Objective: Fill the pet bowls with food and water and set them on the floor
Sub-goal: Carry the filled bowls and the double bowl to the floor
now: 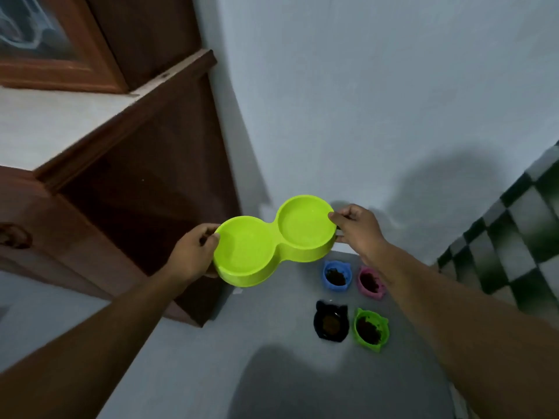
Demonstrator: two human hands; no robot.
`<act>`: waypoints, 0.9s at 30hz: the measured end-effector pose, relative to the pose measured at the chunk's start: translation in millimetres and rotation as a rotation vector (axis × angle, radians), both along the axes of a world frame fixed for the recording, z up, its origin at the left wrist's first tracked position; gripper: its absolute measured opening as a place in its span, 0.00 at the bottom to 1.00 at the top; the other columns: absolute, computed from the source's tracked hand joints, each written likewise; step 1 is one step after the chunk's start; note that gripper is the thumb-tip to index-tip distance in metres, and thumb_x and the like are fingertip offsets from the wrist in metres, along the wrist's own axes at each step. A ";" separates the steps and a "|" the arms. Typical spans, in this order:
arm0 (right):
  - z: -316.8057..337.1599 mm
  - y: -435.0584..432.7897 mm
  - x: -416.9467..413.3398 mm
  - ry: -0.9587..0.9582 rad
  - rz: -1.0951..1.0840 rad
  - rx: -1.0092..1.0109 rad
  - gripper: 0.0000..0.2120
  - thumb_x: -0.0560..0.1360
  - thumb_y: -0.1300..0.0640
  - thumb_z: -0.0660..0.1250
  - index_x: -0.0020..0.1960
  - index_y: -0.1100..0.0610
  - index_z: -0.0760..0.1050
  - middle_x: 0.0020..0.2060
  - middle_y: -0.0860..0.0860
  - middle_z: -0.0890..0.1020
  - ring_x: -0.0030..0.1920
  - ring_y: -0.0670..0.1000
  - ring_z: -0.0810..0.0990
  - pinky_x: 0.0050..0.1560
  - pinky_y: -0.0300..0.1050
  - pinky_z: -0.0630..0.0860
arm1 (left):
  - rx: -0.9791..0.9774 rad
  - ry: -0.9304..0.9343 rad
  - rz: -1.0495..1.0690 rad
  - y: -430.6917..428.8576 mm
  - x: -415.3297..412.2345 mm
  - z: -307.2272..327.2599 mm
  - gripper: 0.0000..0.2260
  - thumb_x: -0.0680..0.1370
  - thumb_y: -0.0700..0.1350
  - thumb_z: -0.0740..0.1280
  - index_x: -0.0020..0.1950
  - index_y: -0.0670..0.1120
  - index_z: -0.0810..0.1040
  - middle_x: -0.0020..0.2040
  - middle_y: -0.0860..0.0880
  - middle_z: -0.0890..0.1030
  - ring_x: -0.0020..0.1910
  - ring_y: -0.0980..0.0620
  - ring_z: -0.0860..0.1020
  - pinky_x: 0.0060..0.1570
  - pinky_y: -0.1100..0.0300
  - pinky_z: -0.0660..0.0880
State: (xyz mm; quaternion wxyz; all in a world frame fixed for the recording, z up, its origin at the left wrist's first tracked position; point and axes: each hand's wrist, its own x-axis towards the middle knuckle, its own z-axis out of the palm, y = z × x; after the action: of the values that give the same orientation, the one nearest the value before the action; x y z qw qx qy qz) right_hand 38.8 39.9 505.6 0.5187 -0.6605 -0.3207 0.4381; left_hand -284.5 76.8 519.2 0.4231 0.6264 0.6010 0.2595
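Note:
A lime-green double pet bowl point(273, 240) hangs in the air above the floor, held level between both hands. My left hand point(193, 252) grips its near left end and my right hand point(357, 228) pinches its far right rim. Both wells look pale and glossy; I cannot tell whether they hold water. Below on the floor stand several small cat-eared bowls with dark brown food: a blue bowl point(336, 275), a pink bowl point(370, 282), a black bowl point(330, 323) and a green bowl point(370, 328).
A dark wooden cabinet point(145, 182) with a pale top stands on the left, its corner close to the double bowl. A light wall point(378, 101) rises behind. A black-and-white checked cloth point(520, 237) hangs at the right edge. Grey floor point(257, 322) lies between cabinet and small bowls.

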 end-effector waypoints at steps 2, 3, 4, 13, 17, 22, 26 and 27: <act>-42.0 22.0 4.9 -0.037 0.002 0.005 0.12 0.75 0.59 0.73 0.36 0.53 0.73 0.38 0.55 0.78 0.45 0.56 0.78 0.53 0.71 0.78 | -0.004 -0.001 -0.015 20.9 3.3 -43.5 0.08 0.85 0.46 0.61 0.62 0.52 0.75 0.54 0.52 0.78 0.50 0.46 0.81 0.36 0.46 0.84; -64.1 33.6 8.4 -0.077 0.006 0.019 0.10 0.71 0.55 0.75 0.35 0.52 0.75 0.39 0.56 0.80 0.45 0.57 0.79 0.52 0.71 0.78 | -0.007 -0.014 -0.017 31.5 5.0 -66.8 0.08 0.85 0.45 0.62 0.62 0.51 0.76 0.53 0.49 0.79 0.51 0.45 0.81 0.36 0.46 0.84; -89.2 46.7 13.3 -0.116 0.009 0.036 0.09 0.66 0.49 0.76 0.35 0.49 0.77 0.40 0.56 0.82 0.45 0.59 0.81 0.51 0.70 0.79 | -0.014 -0.031 -0.017 42.4 7.2 -91.6 0.08 0.85 0.44 0.62 0.62 0.50 0.77 0.53 0.47 0.79 0.51 0.43 0.82 0.35 0.47 0.84; -281.8 134.0 31.5 -0.358 0.034 0.070 0.04 0.69 0.48 0.73 0.39 0.48 0.81 0.37 0.48 0.82 0.44 0.53 0.82 0.54 0.59 0.81 | -0.103 -0.070 -0.085 96.8 20.6 -294.3 0.13 0.84 0.39 0.63 0.68 0.48 0.76 0.54 0.37 0.79 0.51 0.37 0.83 0.43 0.45 0.85; -343.1 154.3 34.5 -0.545 0.067 0.048 0.07 0.77 0.58 0.70 0.52 0.61 0.83 0.45 0.54 0.84 0.46 0.48 0.79 0.47 0.40 0.74 | -0.208 -0.122 -0.085 95.6 29.2 -372.9 0.14 0.84 0.38 0.63 0.69 0.45 0.74 0.54 0.38 0.81 0.43 0.41 0.84 0.38 0.52 0.85; -417.7 177.8 41.0 -0.641 0.128 -0.032 0.09 0.78 0.58 0.69 0.55 0.61 0.83 0.51 0.57 0.85 0.52 0.53 0.82 0.51 0.43 0.74 | -0.342 -0.201 -0.022 93.1 43.6 -449.2 0.13 0.83 0.39 0.65 0.66 0.50 0.74 0.54 0.37 0.81 0.45 0.38 0.86 0.42 0.51 0.84; -461.9 188.0 44.2 -0.634 0.143 -0.057 0.09 0.78 0.59 0.68 0.55 0.60 0.83 0.44 0.53 0.84 0.46 0.47 0.78 0.45 0.38 0.70 | -0.411 -0.233 0.022 88.9 55.9 -493.2 0.13 0.82 0.39 0.66 0.64 0.51 0.74 0.53 0.38 0.81 0.48 0.37 0.85 0.42 0.49 0.84; -471.7 189.6 44.4 -0.628 0.137 -0.071 0.08 0.78 0.59 0.68 0.55 0.59 0.83 0.39 0.49 0.82 0.45 0.46 0.76 0.45 0.38 0.69 | -0.429 -0.240 0.039 87.5 59.2 -503.2 0.12 0.82 0.39 0.66 0.63 0.51 0.74 0.52 0.39 0.81 0.48 0.37 0.84 0.40 0.50 0.83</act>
State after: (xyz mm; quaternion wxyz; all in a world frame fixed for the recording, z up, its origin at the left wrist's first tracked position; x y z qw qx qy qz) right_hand 83.2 229.5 33.8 0.3403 -0.7580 -0.4932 0.2575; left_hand -225.3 164.3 16.0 0.6096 0.4754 0.5997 0.2067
